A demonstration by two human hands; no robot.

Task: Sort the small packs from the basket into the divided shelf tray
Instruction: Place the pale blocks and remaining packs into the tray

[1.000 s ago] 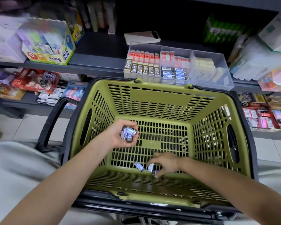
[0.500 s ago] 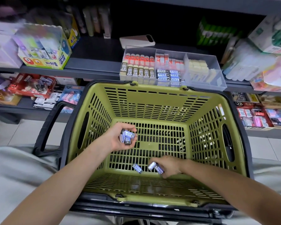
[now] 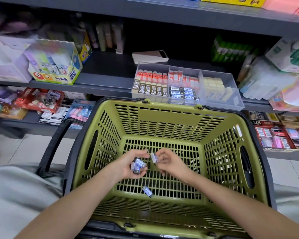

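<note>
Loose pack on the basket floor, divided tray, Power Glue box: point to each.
loose pack (image 3: 147, 191), head view, its label.
divided tray (image 3: 231, 100), head view, bare right compartment.
Power Glue box (image 3: 53, 78), head view, front face.

Dark grey shelving (image 3: 102, 85) in tiers across back; pale tiled floor (image 3: 33, 149) below.

Lifted the right hand (image 3: 171, 163) off the floor of the basket (image 3: 162, 118), pinched pack (image 3: 154, 157) in its fingertips. Brought it up just beside the left hand (image 3: 128, 167) and the held packs (image 3: 138, 165) there. Left a lone pack (image 3: 147, 191) lying on the mesh.
</note>
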